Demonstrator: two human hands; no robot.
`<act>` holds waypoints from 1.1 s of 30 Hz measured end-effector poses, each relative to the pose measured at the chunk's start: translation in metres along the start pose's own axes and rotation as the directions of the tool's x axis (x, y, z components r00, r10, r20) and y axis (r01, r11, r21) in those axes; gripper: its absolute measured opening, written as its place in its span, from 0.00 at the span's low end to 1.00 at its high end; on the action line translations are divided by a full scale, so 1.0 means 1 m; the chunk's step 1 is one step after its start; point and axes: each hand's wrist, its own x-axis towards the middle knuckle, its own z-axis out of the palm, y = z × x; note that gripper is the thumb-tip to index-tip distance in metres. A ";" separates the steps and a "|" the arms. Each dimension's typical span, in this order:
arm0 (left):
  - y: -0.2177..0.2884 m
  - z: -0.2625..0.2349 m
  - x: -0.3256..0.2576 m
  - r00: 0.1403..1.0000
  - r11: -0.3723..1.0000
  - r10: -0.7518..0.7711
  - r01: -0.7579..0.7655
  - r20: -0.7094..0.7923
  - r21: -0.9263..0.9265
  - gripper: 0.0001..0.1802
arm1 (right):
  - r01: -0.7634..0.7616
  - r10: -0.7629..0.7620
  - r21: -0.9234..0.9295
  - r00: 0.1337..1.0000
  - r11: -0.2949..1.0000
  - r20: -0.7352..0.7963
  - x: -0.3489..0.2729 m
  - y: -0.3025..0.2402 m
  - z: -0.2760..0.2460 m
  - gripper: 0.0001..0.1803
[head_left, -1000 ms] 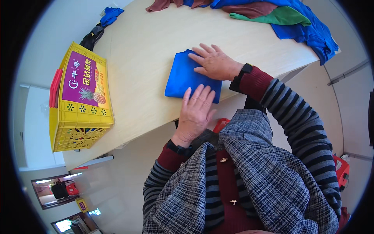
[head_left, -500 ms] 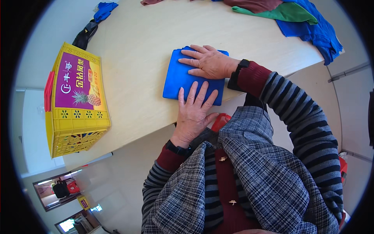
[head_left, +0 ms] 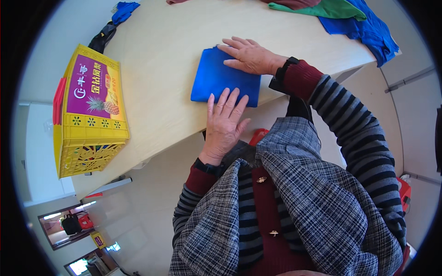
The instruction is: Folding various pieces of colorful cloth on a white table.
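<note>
- While the left hand [head_left: 225, 124] lies palm down with its fingers parted, their tips rest on the near edge of a folded blue cloth [head_left: 209, 76]; its palm sits off the cloth, toward the person.
- The right hand [head_left: 253, 57], flat and fingers fanned, covers the cloth's far right corner, its thumb angled across the blue; neither of the hands pinches anything, and how firmly they press cannot be told.
- The cloth, a flat, roughly square bundle, lies near the front edge of a pale worktop [head_left: 156, 83], between the two hands.
- A black band circles each wrist, below maroon cuffs and sleeves striped grey and black [head_left: 354, 124]; a checked garment [head_left: 317, 198] covers much of the person's front.
- Just past the worktop's front edge, a small red object [head_left: 258, 136] shows beside the left hand, partly hidden.
- To the left, well apart from the cloth, stands a yellow crate [head_left: 96, 137] with a purple fruit label [head_left: 87, 89] on its side.
- Along the far right, a blue garment [head_left: 363, 34] drapes at the worktop's corner, with green fabric [head_left: 340, 10] and brown fabric [head_left: 294, 7] beside it.
- Beyond the crate, a dark item [head_left: 102, 39] lies next to a crumpled blue piece [head_left: 124, 13].
</note>
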 end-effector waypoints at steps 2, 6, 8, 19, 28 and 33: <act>0.002 0.004 0.000 1.000 1.000 -0.004 0.003 -0.025 -0.022 0.36 | 0.007 -0.005 -0.042 0.998 0.999 0.060 -0.008 -0.012 -0.003 0.35; 0.008 0.019 0.012 0.999 0.999 0.038 -0.039 -0.017 -0.028 0.36 | 0.017 0.005 -0.130 0.985 0.991 0.172 -0.016 -0.019 -0.006 0.36; 0.006 0.018 0.010 0.999 0.999 0.034 -0.034 0.008 -0.002 0.36 | 0.014 0.008 -0.121 0.984 0.993 0.180 -0.016 -0.018 -0.006 0.36; 0.006 0.011 0.009 0.999 0.998 0.037 -0.037 0.002 -0.047 0.35 | 0.028 -0.015 -0.097 0.991 0.995 0.132 -0.018 -0.014 -0.004 0.35; -0.017 -0.011 0.075 0.998 0.996 0.064 -0.065 0.014 0.053 0.33 | -0.220 0.269 0.283 0.952 0.934 -0.146 -0.049 -0.006 -0.016 0.32; -0.015 0.015 0.092 0.987 0.991 0.045 -0.063 0.155 0.114 0.38 | -0.267 0.363 0.428 0.918 0.864 -0.161 -0.081 0.007 -0.014 0.30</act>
